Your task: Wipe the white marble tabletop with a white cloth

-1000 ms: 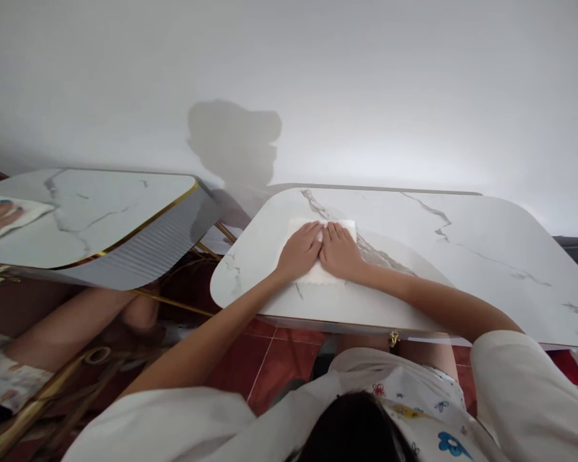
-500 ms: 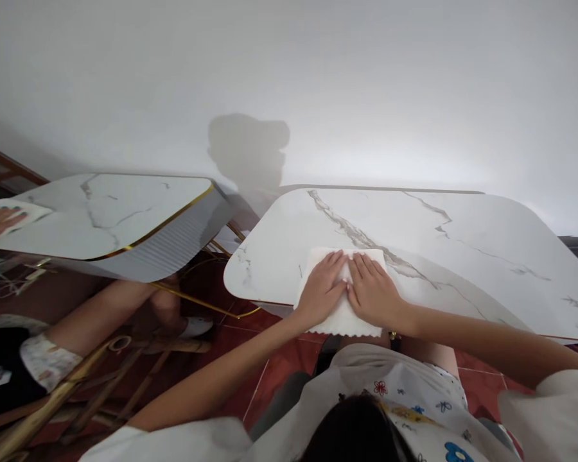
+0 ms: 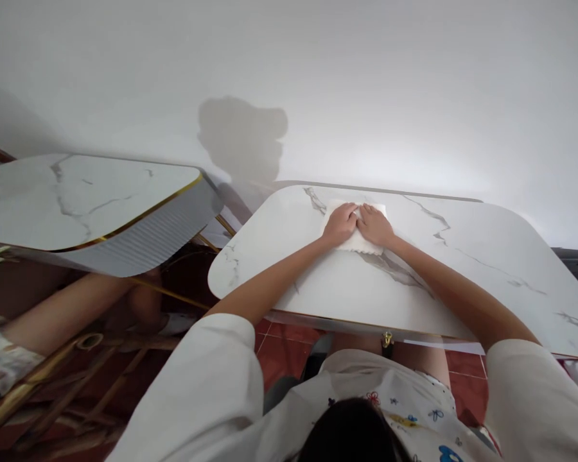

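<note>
A white cloth point(image 3: 361, 242) lies flat on the white marble-look table point(image 3: 462, 276), near its far edge. My left hand point(image 3: 340, 224) and my right hand point(image 3: 374, 225) press down on the cloth side by side, fingers stretched forward and touching each other. Both arms reach far out over the tabletop. The hands cover most of the cloth; only its far corner and its wavy near edge show.
A second marble-look table point(image 3: 91, 205) with a gold rim stands to the left. Under it another person's bare leg point(image 3: 62, 317) and a gold table frame point(image 3: 33, 385) show. A white wall rises right behind both tables. Red floor tiles point(image 3: 289, 350) lie below.
Both hands pushed the cloth from the table's near edge away to its far side. The other person's hand and cloth on the left table went out of view.
</note>
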Available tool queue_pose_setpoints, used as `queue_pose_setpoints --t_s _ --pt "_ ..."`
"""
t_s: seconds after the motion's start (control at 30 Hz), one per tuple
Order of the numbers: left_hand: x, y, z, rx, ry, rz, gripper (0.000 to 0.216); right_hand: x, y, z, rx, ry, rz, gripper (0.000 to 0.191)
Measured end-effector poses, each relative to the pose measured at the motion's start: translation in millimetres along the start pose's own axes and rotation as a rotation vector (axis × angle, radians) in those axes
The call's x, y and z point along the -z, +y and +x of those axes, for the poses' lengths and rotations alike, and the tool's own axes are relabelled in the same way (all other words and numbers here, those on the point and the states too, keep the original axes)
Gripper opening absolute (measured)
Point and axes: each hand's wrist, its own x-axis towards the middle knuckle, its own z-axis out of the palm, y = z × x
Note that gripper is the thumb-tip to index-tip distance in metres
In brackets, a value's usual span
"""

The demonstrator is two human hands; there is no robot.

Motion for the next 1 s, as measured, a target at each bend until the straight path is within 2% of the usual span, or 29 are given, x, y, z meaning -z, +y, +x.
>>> queue_pose_setpoints --t_s 0.27,0.5,0.63,0.77,1.0 --pt "-14.7 -41.8 79.6 0.048 0.001 0.043 0.045 -3.6 30.5 76.6 -0.022 0.076 -0.007 0.048" --pt "-23.3 -57.8 120.9 0.122 -0.015 0.084 0.04 -5.5 44.0 114.9 -0.11 0.05 -0.099 0.041" --pt "-23.7 -58.6 128.9 0.158 -0.045 0.104 0.038 -7.0 46.2 123.2 -0.165 0.035 -0.106 0.041" --pt "-22.2 -56.6 127.4 0.11 -0.058 0.139 0.039 -8.6 46.2 122.1 -0.152 0.069 -0.109 0.041" --pt "-15.0 -51.2 101.9 -0.01 -0.067 0.177 0.041 -13.5 30.8 93.2 -0.103 0.138 -0.115 0.046"
